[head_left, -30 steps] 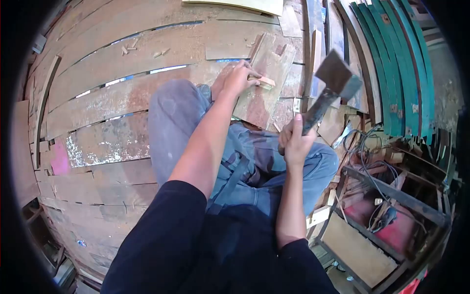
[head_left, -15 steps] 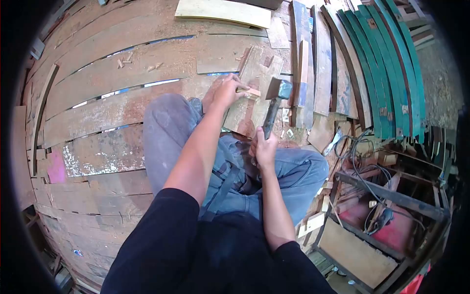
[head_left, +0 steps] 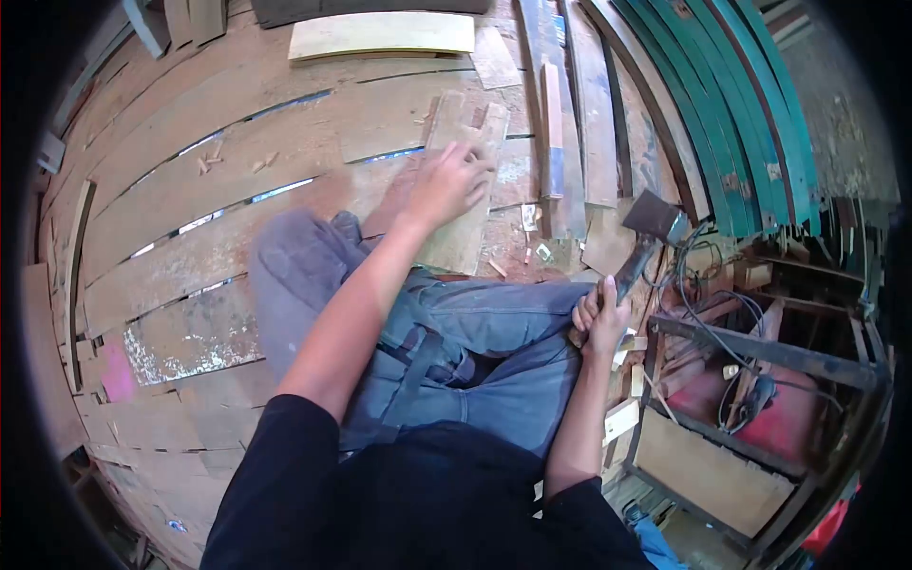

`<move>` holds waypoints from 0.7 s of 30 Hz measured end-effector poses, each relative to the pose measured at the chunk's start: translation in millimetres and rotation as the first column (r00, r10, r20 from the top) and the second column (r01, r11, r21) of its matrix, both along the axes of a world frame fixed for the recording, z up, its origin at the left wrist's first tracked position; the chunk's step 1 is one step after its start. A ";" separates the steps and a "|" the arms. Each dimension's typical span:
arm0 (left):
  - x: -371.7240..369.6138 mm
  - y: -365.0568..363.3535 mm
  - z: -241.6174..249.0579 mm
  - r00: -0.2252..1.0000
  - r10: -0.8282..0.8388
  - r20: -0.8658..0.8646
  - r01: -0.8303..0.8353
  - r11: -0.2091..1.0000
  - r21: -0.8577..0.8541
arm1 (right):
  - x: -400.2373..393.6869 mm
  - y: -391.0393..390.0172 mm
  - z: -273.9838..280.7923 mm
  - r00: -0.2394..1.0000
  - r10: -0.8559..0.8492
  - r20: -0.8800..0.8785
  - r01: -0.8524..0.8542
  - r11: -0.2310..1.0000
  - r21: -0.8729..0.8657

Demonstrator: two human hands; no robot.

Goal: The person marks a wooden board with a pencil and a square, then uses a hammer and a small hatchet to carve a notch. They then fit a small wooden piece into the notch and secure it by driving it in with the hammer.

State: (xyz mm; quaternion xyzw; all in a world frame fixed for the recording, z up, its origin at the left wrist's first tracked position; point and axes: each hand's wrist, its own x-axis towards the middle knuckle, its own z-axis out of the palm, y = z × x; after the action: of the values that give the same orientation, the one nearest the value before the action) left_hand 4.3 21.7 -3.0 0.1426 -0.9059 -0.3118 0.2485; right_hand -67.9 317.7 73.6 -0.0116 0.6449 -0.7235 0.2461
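Observation:
My right hand [head_left: 603, 318] is wrapped around the dark handle of a hatchet [head_left: 655, 220], raised out to the right beside my knee with its broad blade toward the upper left. Over a notched wooden board [head_left: 458, 245] on the floor in front of me is my left hand [head_left: 454, 182]. Its fingers are bent and slightly smeared by motion, and whether anything is between them is hidden. The board's notch [head_left: 472, 116] shows at its far end, beyond the fingers.
Several long planks [head_left: 594, 133] and green-painted boards [head_left: 731, 123] lie to the right. A pale plank [head_left: 380, 34] lies ahead. Near my right side stands a metal frame [head_left: 760, 351] with loose cables [head_left: 698, 304]. Wood chips [head_left: 211, 160] dot the slatted floor.
My right hand has swung the hatchet away from the board, to the right. The small wood block earlier in my left fingers no longer shows. The view has shifted somewhat to the right.

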 end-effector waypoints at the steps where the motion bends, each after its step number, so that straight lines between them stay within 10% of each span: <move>1: -9.3 8.8 1.4 0.997 -0.080 -0.003 0.080 0.997 0.007 | 0.5 6.6 -2.7 0.999 -0.034 0.036 0.035 0.999 -0.034; 7: -74.1 72.4 -22.9 0.816 -0.260 0.517 0.107 0.946 0.306 | -21.5 22.9 -22.7 0.953 -0.143 0.268 0.222 0.930 -0.292; 21: -119.9 116.8 -85.2 0.835 -0.076 0.545 0.027 0.995 0.098 | -36.8 18.4 -30.4 0.917 -0.106 0.384 0.244 0.912 -0.331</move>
State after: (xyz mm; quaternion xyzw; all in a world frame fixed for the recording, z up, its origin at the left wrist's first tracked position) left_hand -115.6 138.5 -88.2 0.2120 -0.9283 -0.3032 -0.0359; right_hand -104.7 336.0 43.2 0.1326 0.4386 -0.8417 0.2858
